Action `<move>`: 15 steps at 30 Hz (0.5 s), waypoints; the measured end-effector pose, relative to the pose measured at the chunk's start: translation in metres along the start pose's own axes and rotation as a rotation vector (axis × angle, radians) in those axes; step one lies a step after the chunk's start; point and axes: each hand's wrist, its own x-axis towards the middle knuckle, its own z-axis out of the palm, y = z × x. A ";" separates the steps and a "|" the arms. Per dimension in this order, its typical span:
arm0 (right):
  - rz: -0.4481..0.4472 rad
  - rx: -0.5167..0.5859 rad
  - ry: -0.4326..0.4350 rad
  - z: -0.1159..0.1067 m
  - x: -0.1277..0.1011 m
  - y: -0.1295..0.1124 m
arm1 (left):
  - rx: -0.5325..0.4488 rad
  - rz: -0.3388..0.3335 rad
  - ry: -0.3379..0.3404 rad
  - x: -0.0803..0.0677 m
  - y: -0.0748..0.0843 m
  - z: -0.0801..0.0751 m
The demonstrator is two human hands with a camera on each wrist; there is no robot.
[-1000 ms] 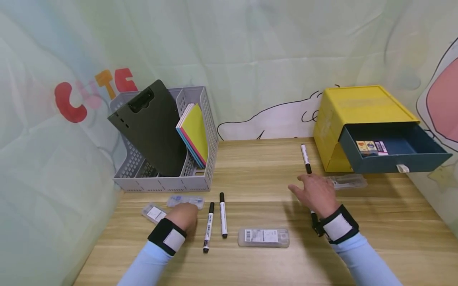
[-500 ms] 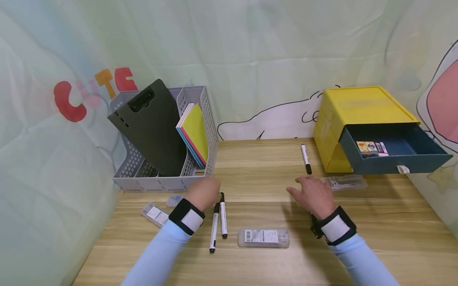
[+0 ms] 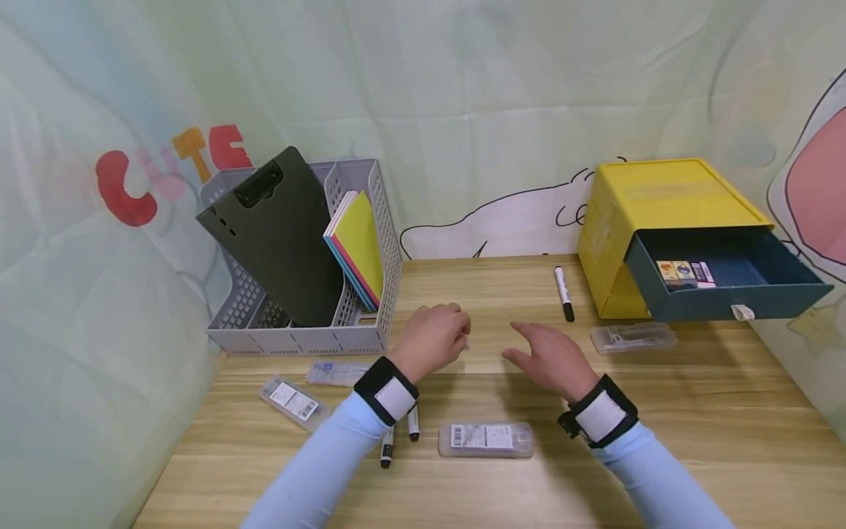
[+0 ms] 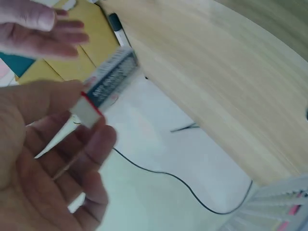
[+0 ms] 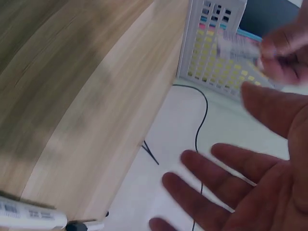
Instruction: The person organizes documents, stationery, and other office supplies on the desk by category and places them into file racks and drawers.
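Note:
My left hand (image 3: 432, 338) is above the middle of the table, and its thumb and fingers pinch a small eraser (image 4: 113, 79) in a dark blue and white sleeve. One bare white end of the eraser shows between thumb and fingertips in the left wrist view. In the right wrist view the eraser (image 5: 236, 45) is blurred. My right hand (image 3: 551, 360) faces the left one across a small gap, its fingers spread and holding nothing. Two markers (image 3: 413, 422) lie partly hidden under my left forearm.
At the right, a yellow box (image 3: 674, 195) has its blue drawer (image 3: 769, 301) pulled out, with small boxed items inside. A marker (image 3: 564, 294) and a clear case (image 3: 634, 338) lie beside it. A grey file rack (image 3: 304, 340) stands left; more plastic cases (image 3: 485, 439) lie in front.
My left hand has come up and rightward from beside the markers to the table's middle, nudging one marker on the way. My right hand has shifted left, towards it.

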 end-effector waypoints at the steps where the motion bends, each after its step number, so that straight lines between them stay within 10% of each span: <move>1: -0.010 0.013 0.002 0.001 0.001 -0.002 | -0.010 0.024 0.013 0.002 0.003 0.000; 15: -0.121 0.051 0.109 0.000 0.006 -0.013 | -0.127 0.140 0.122 0.008 0.017 -0.001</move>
